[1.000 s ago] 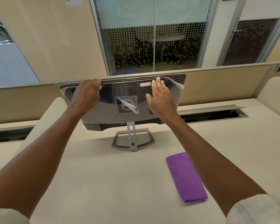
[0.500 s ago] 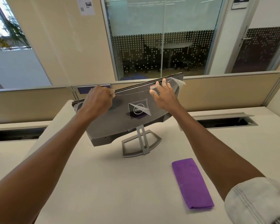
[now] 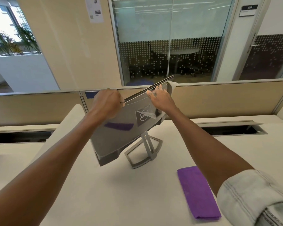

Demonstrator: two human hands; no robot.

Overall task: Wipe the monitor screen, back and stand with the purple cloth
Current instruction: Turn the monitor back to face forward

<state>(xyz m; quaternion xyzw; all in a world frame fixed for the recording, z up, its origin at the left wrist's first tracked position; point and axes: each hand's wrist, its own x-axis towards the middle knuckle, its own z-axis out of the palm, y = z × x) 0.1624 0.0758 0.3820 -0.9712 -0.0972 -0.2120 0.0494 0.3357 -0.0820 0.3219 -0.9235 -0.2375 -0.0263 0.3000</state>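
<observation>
Pale desk (image 3: 104, 193), glass-walled office behind.

One monitor (image 3: 121, 132) on one stand (image 3: 144, 154), one purple cloth (image 3: 198, 193), two hands (image 3: 107, 101), one desk (image 3: 121, 193).
</observation>
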